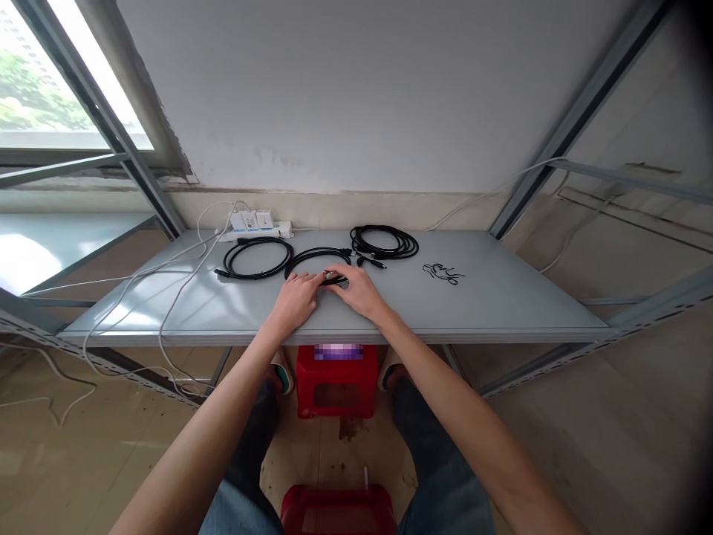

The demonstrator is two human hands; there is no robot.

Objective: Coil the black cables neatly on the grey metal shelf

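Left grip and right grip reach forward on bare forearms, passing over knees in jeans and a red stool at the bottom edge of the view. A second red stool stands on the floor just under the front rim of the grey desk, with a foot on either side of it.

Both grips rest on the desk near its front edge, knuckles up and almost touching each other. The fingers of each are curled in and pinched on the near arc of the middle cable, which is a black loop lying flat. The short stretch bunched between the fingertips is the only part that is held, and how tightly cannot be made out. The rest of the loop lies just beyond the hands.

Just left of that loop lies a left coil of black cable, round and open. A denser right coil sits behind and to the right, with its plug ends trailing toward the middle. Well to the right, apart from the coils, is a small black tangle.

At the back edge a white power strip carries white adapters. White leads run from it across the desk's left part and down to the floor. Behind are a pale wall, slanted metal struts and a window at the left.
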